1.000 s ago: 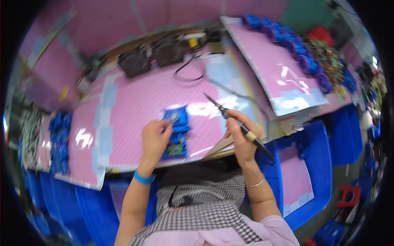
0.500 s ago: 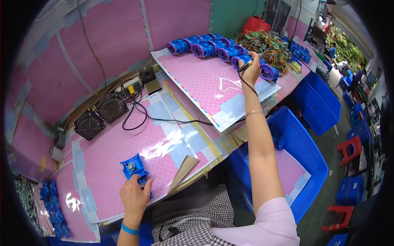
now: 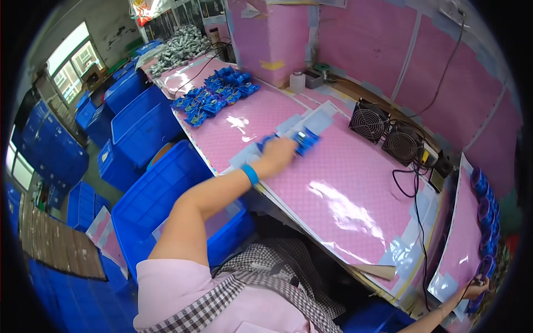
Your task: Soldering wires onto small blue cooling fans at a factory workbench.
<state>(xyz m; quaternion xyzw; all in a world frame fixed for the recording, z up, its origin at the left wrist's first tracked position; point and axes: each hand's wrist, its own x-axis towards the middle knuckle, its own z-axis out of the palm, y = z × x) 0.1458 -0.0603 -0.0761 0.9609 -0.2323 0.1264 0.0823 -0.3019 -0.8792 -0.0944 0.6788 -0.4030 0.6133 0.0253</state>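
My left hand reaches out over the pink-covered bench and holds a small blue part against the mat. A blue band sits on that wrist. Farther left on the bench lies a pile of similar blue parts. My right hand is at the far lower right rim, next to a row of blue spools on a side board; it is small and partly cut off, and what its fingers do is unclear.
Two black fans with cables stand at the back of the bench. Blue bins line the floor to the left. A heap of grey parts lies at the far end, before a pink wall panel.
The view has swung left. My left hand has carried the blue part away from me toward the pile. My right hand stays stretched out at the blue spools, now at the lower right rim.
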